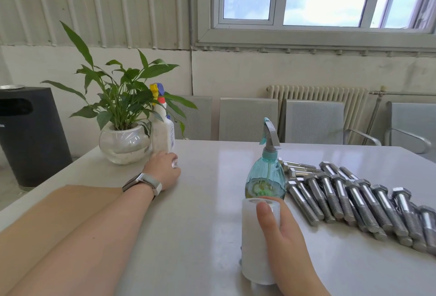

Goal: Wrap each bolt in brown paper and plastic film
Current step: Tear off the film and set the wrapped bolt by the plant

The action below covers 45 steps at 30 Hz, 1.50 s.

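Observation:
My right hand (286, 241) grips an upright roll of plastic film (256, 243) standing on the white table (200, 213), thumb across its front. Several large steel bolts (354, 201) lie in a row to the right of it. A sheet of brown paper (47, 213) lies flat at the left, partly under my left forearm. My left hand (164, 169), with a watch on the wrist, reaches far across the table and holds a small clear object at the base of a white spray bottle (162, 130); its fingers are curled, and what the object is I cannot tell.
A teal spray bottle (266, 173) stands just behind the film roll. A potted plant in a glass bowl (123, 143) sits at the table's far left corner. Metal chairs (247, 118) and a radiator line the wall; a black bin (28, 135) stands left.

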Each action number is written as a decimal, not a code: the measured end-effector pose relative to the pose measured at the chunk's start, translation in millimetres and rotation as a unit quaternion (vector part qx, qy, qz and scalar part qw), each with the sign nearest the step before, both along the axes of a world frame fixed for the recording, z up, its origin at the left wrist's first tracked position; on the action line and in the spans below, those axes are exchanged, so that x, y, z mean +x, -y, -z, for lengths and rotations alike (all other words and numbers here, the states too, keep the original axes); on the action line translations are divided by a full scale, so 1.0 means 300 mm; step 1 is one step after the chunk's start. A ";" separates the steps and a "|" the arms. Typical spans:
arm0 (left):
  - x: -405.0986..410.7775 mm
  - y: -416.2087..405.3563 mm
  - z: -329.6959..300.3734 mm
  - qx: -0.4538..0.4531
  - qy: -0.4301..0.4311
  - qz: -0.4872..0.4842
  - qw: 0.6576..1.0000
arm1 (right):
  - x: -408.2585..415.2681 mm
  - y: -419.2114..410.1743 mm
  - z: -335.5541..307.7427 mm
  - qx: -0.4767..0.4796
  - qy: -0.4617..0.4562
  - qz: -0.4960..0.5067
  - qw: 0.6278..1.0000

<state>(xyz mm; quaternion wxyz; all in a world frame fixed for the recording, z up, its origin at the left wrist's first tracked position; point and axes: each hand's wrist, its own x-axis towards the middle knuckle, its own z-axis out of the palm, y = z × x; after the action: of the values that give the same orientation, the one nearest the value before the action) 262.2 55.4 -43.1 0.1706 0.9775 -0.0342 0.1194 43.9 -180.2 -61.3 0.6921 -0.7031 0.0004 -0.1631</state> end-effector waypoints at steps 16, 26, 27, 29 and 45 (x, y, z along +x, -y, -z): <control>-0.421 0.181 -0.172 -0.240 0.082 0.103 0.962 | -0.047 -0.011 -0.049 0.052 -0.017 -0.016 0.998; -0.775 0.284 -0.008 -0.188 0.052 0.225 0.955 | -0.091 0.023 -0.090 0.083 0.012 -0.003 0.996; -0.776 0.283 -0.002 -0.173 0.061 0.224 0.957 | -0.093 0.021 -0.090 0.071 0.017 0.001 0.997; -0.772 0.278 0.006 -0.148 0.073 0.216 0.962 | -0.092 0.019 -0.088 0.051 0.028 0.005 0.998; -0.751 0.245 -0.001 -0.090 0.075 0.220 0.969 | -0.082 0.027 -0.077 0.015 0.050 -0.030 0.998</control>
<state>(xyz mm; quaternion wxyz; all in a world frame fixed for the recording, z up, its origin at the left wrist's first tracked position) 36.9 -18.0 -42.9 0.2769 0.9150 -0.2497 0.1542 19.5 -188.4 -38.2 0.7063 -0.6833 -0.0525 -0.1773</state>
